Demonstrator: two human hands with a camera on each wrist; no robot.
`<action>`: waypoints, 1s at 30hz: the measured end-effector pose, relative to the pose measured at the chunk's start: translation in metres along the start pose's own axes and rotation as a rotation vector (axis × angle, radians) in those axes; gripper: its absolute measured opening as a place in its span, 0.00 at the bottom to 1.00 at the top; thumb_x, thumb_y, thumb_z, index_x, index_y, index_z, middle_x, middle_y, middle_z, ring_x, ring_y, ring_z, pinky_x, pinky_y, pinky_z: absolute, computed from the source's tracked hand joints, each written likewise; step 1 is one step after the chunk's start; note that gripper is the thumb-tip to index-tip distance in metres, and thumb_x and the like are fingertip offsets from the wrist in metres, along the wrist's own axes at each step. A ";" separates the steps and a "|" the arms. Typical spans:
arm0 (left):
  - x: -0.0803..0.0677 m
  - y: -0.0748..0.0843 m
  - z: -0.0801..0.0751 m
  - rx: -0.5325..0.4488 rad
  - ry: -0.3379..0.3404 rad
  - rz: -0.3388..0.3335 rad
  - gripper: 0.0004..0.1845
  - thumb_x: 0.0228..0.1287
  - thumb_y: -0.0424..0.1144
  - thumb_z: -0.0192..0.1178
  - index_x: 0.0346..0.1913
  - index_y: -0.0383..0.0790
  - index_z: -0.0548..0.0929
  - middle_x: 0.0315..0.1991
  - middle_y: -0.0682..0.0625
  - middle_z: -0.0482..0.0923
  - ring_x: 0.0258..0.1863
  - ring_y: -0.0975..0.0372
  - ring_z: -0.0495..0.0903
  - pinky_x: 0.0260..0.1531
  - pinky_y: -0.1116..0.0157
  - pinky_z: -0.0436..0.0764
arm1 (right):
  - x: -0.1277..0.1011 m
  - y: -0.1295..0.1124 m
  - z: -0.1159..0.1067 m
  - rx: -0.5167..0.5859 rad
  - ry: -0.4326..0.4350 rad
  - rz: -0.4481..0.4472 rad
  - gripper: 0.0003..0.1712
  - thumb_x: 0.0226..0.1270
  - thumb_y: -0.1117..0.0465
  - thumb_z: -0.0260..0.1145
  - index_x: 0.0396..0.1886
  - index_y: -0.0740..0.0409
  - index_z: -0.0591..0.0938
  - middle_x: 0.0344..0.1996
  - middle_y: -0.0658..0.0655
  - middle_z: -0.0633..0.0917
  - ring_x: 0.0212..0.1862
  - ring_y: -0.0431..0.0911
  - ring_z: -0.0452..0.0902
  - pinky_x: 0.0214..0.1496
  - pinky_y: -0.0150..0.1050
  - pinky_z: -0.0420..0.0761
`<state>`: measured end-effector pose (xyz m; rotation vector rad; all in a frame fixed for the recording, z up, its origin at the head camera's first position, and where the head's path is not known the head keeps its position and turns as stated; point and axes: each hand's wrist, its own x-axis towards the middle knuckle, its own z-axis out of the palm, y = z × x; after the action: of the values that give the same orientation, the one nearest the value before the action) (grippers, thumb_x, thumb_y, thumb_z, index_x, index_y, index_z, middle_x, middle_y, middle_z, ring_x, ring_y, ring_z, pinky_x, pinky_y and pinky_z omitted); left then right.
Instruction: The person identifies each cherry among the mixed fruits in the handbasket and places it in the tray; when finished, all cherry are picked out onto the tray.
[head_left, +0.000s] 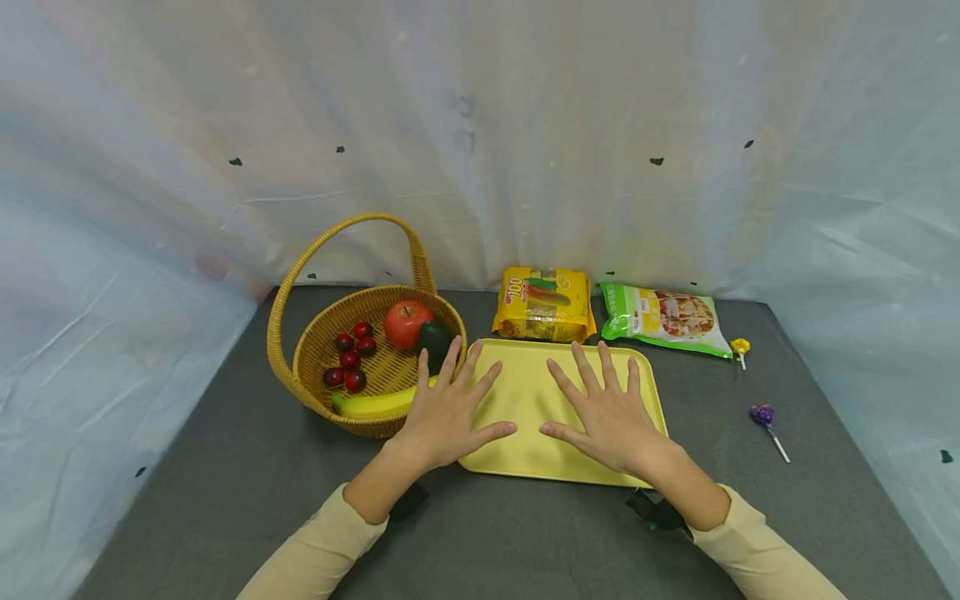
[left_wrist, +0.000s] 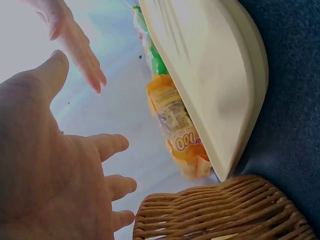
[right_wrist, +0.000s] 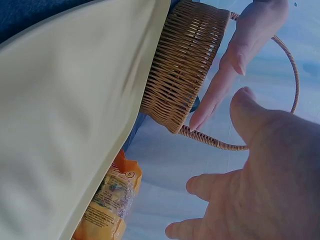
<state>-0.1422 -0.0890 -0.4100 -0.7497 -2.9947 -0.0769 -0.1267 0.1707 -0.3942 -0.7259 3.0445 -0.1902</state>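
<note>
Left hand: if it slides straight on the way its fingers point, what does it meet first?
Probably the wicker basket. The left hand hovers open at the yellow tray's left edge, fingers aimed up and away toward the basket's near rim and the dark green fruit inside. Height over the rim is unclear.

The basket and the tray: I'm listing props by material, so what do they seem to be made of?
The basket looks like woven wicker or rattan, tan and matte: interlaced strands show on its wall in both wrist views, and its handle is wrapped the same way. The tray seems to be moulded plastic, pale yellow, smooth with a soft sheen and a rounded raised rim; melamine cannot be ruled out.
</note>
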 end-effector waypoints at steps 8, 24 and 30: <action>-0.014 -0.011 0.002 0.008 0.091 -0.002 0.43 0.69 0.72 0.46 0.79 0.54 0.58 0.80 0.43 0.44 0.78 0.46 0.41 0.72 0.33 0.43 | 0.003 0.003 0.001 0.007 0.003 0.000 0.49 0.69 0.29 0.55 0.81 0.48 0.55 0.79 0.66 0.47 0.77 0.68 0.31 0.70 0.79 0.38; -0.095 -0.096 0.009 -0.508 1.210 -0.255 0.33 0.61 0.28 0.67 0.68 0.32 0.67 0.64 0.32 0.64 0.65 0.51 0.62 0.57 0.62 0.64 | 0.101 0.002 -0.004 0.796 -0.067 -0.374 0.29 0.73 0.61 0.65 0.70 0.64 0.71 0.66 0.64 0.74 0.66 0.59 0.71 0.66 0.55 0.77; -0.113 -0.113 0.028 -0.749 0.910 -0.361 0.44 0.52 0.19 0.71 0.72 0.33 0.64 0.57 0.36 0.72 0.58 0.67 0.69 0.56 0.72 0.71 | 0.176 -0.060 -0.017 0.997 -0.296 -0.636 0.26 0.71 0.69 0.65 0.66 0.73 0.72 0.57 0.68 0.79 0.58 0.60 0.78 0.60 0.43 0.82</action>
<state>-0.0972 -0.2394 -0.4493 -0.0852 -2.1068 -1.2168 -0.2577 0.0404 -0.3664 -1.3409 1.9229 -1.3026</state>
